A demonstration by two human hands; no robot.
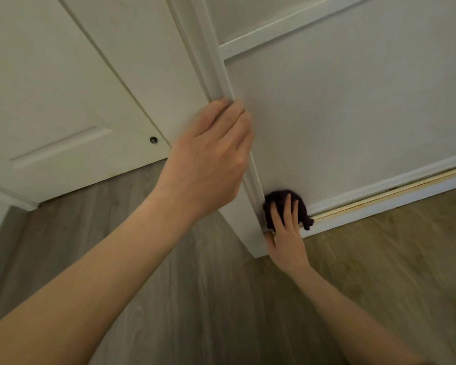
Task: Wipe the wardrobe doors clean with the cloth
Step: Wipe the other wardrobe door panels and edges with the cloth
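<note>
**While one hand steadies the door, the cloth works its bottom corner**

Though the far left shows only a white room door [50, 101] with a small round metal fitting [153, 140] low on it, the work begins just right of that. The left hand [213, 156] reaches up to the left edge of the wardrobe door [353, 106], its fingers curled over the edge moulding and holding it. The thumb is hidden, so how firm that hold is cannot be told.

Lower and to the right, the dark cloth [303, 210] sits bunched against the door's bottom left corner, just above the lower trim. The right hand [287, 233] presses it there with fingers spread and nearly straight. It is a flat push, not a grasp, and the thumb lies down by the door's edge. Right of the cloth, the bottom rail [379, 198] runs off along the wood-look floor [195, 285].

The main risk is probably the cloth itself. Nothing pinches it, so a fast stroke or lighter pressure could let it slide out and drop. Its loose tail hangs close to the rail and might snag in the gap there. If the door swings, the left fingers wrapped round its edge could get nipped. Tight in the corner, the bunched cloth may also skip the crease where panel meets trim.
</note>
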